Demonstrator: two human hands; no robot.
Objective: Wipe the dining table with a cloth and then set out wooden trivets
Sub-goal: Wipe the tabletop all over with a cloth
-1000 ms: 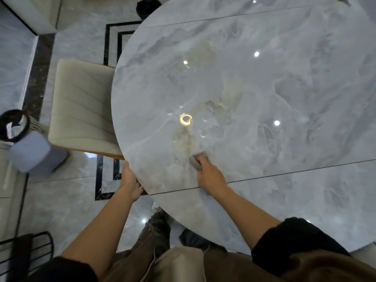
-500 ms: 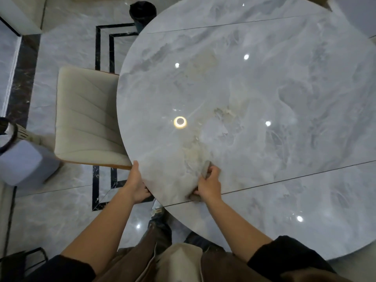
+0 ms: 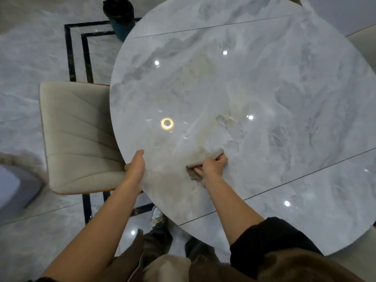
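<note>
The round grey marble dining table [image 3: 264,94] fills most of the view. Near its front left edge my right hand [image 3: 212,167] holds a small grey cloth [image 3: 205,158] and presses it flat on the tabletop; part of the cloth sticks out beyond my fingers, the rest is under the hand. My left hand [image 3: 136,163] grips the table's left rim, thumb on top and fingers hidden under the edge. No wooden trivets are in view.
A cream padded chair [image 3: 77,137] stands tucked at the table's left side. A dark round bin [image 3: 119,15] sits on the floor at the far left edge of the table. A pale blue object [image 3: 14,190] is at the left border.
My right hand has slid the cloth left and toward me, then swung it so the cloth lies sideways. My left hand has shifted up the rim; the view has moved.
</note>
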